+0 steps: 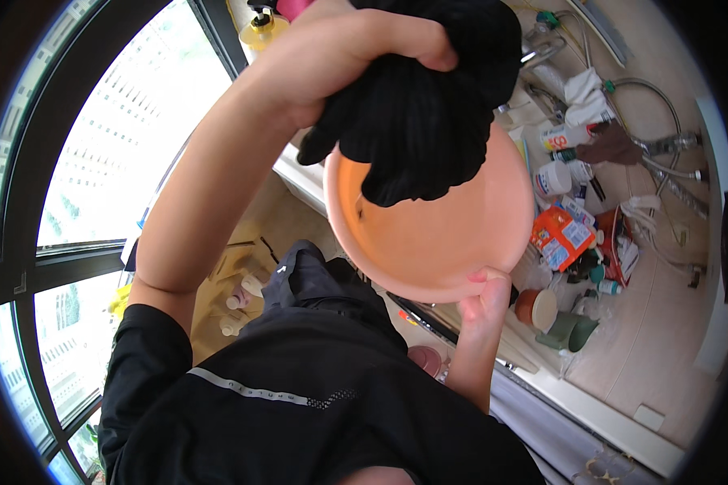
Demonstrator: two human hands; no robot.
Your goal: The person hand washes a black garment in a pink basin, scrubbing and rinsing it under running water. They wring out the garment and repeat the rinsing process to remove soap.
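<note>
My left hand (370, 42) is raised at the top of the view and grips a bunched black ribbed cloth (424, 133). The cloth hangs over a large pink-orange plastic basin (437, 242) and hides its far part. Near the basin's close right edge, my right hand (486, 297) pinches the rim. The basin is tilted with its opening towards me, and a small dark spot shows on its inner left side.
Windows (121, 133) line the left side. A yellow pump bottle (264, 30) stands at the top. Along the right lie hoses (661, 91), bottles, an orange packet (561, 236) and a green container (573, 331). Several bottles (239, 298) stand low at the left.
</note>
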